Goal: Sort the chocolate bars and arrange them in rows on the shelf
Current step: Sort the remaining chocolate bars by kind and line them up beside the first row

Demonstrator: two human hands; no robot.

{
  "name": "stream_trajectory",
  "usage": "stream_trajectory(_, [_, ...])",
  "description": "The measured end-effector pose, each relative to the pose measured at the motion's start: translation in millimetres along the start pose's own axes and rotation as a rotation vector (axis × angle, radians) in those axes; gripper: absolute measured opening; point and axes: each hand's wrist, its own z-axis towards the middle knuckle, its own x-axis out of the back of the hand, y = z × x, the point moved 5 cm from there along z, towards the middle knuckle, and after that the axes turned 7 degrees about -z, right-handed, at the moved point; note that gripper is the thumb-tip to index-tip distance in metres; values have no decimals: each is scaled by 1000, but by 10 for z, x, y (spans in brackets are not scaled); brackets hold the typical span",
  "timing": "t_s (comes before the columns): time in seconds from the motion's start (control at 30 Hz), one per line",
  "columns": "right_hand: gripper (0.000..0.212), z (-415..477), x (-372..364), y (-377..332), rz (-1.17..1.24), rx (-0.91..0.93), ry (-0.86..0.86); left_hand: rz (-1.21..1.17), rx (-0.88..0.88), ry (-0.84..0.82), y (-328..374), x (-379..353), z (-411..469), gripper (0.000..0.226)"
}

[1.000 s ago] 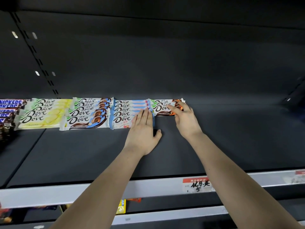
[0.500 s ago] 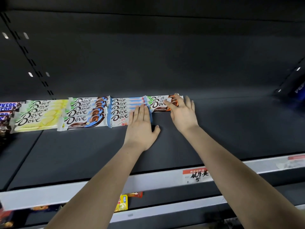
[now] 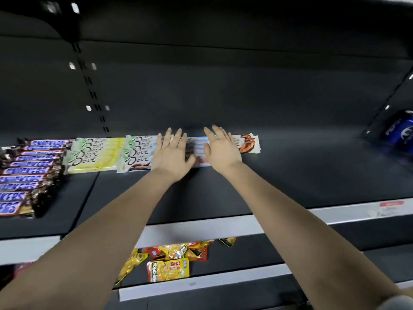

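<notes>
Head view, left to right along the dark shelf [image 3: 301,175]: a row of Snickers bars [image 3: 24,175] runs from the back toward the front edge at the far left. Just beside it, at the back, lies a stack of yellow Dove bars [image 3: 96,157], then a stack of green-and-brown Dove bars [image 3: 136,156]. The left hand [image 3: 172,157] is flat with its fingers straight and spread, covering the right end of that stack and gripping nothing. Blue Dove bars [image 3: 200,148] show in the gap between the two hands. The right hand [image 3: 223,151] is likewise flat and spread, holding nothing, over the join with the orange-brown Dove bars [image 3: 249,145], whose right ends stick out past it. Motion blur makes it hard to tell whether the palms press the wrappers or are just above them. A blue package [image 3: 400,130] sits far right. On the lower shelf [image 3: 257,258] lie loose yellow snack packets [image 3: 167,269].
</notes>
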Motion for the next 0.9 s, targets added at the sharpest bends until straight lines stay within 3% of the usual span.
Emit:
stream_trajectory(0.67, [51,256,-227,-3629,93,528,-3,45,420,46,-3184,1050,-1274,66])
stream_trajectory(0.9, [51,198,-405,-4571,71,664,-52,68,542,-24,-4097,1131,-1818,67])
